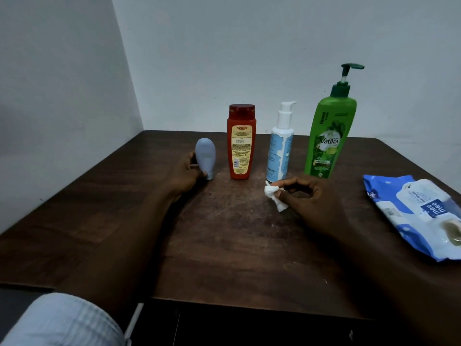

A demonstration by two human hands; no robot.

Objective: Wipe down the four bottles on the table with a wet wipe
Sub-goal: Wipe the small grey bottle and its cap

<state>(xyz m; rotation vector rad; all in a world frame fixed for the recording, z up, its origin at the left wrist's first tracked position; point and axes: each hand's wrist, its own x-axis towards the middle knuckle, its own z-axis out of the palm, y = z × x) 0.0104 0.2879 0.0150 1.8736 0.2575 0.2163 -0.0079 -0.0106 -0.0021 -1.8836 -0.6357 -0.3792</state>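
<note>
Four bottles stand in a row at the back of the dark wooden table (224,245). At the left, a small blue-grey bottle (205,156) stands on its cap, and my left hand (185,174) holds it from the left near the base. To its right stand a red bottle (241,143), a white pump bottle (280,146) and a tall green pump bottle (329,131). My right hand (314,198) pinches a crumpled white wet wipe (274,196) just in front of the white pump bottle, not touching it.
A blue and white pack of wet wipes (419,216) lies at the table's right edge. Grey walls close in behind and to the left. A light sleeve (64,320) shows at the lower left.
</note>
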